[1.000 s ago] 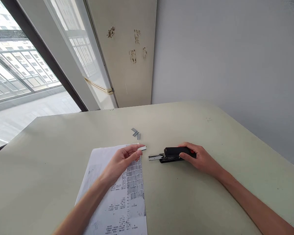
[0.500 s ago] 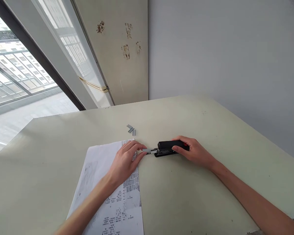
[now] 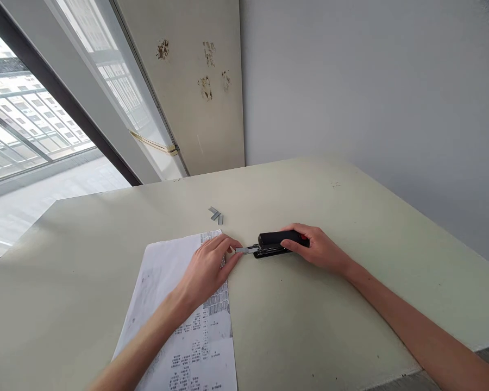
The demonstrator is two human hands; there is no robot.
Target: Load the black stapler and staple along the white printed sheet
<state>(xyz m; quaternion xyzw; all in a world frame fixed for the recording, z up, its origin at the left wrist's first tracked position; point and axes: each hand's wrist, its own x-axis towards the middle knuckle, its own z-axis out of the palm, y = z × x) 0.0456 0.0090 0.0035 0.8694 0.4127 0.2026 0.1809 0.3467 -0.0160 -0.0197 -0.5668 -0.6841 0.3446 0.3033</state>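
A black stapler [image 3: 271,239] lies on the table, with its metal staple tray [image 3: 252,249] sticking out toward the left. My right hand [image 3: 307,245] is wrapped round its rear part, thumb along the near side. Between the thumb and fingertips of my left hand [image 3: 212,260] is a small grey strip of staples [image 3: 242,250], at the end of the tray. Whether the strip sits inside the tray is too small to tell. Under my left hand and forearm are printed paper sheets [image 3: 215,347].
Several loose staple strips [image 3: 216,215] lie on the pale table [image 3: 309,326] beyond the paper's top edge. A grey wall [image 3: 350,81] borders the table at the right. Behind stands a cream cabinet-like panel [image 3: 195,125] with brown marks, beside a window [image 3: 28,108] at left.
The strip in my left fingers and the stapler's tray have come closer together. Both hands keep their holds. The whole view has shifted slightly.
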